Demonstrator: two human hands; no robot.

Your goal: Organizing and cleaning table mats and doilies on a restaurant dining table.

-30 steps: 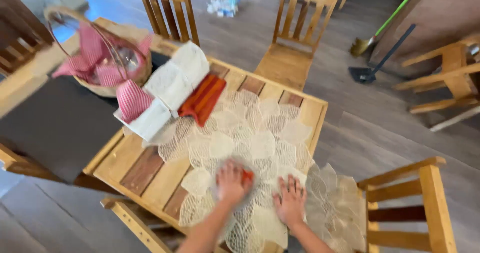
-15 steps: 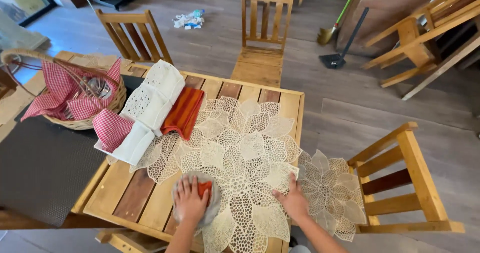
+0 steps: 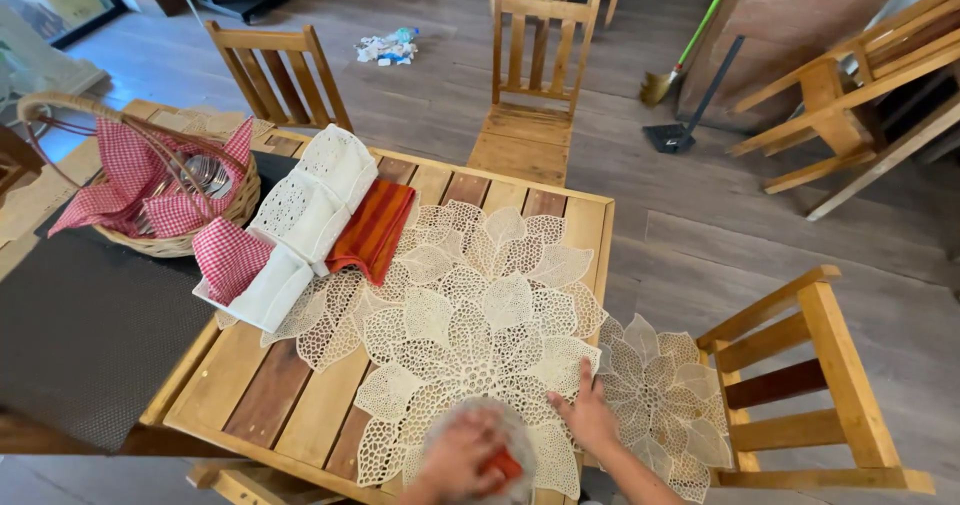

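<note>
Finds the left hand [image 3: 460, 460] lower than a second ago: off the middle of the big mat [image 3: 480, 315] and down at its near rim, right at the worktop [image 3: 250, 385] edge, smeared with motion. Keeps an orange pad [image 3: 507, 463] under the fingers, with a pale grey blur around it. Cannot tell whether that grip pinches the pad or only presses on it. Leaves the right hand [image 3: 588, 417] almost where it was, grip spread, palm flat on the mat's right border, one finger pointing away. Reads, as a judgement, like a rubbing stroke worked back across the lace while the other hand pins it, with the near rim now in hand. Counts two lace mats for certain, the big one and a smaller mat [image 3: 665, 405] hanging off the right edge, plus what looks like a third poking out under the white cloths [image 3: 320, 190]. Counts one orange cloth [image 3: 375, 227], one basket [image 3: 215, 223], one loose checked cloth [image 3: 230, 255], three upright chairs [image 3: 530, 95] close by, one broom [image 3: 690, 50], one dustpan [image 3: 672, 137].
</note>
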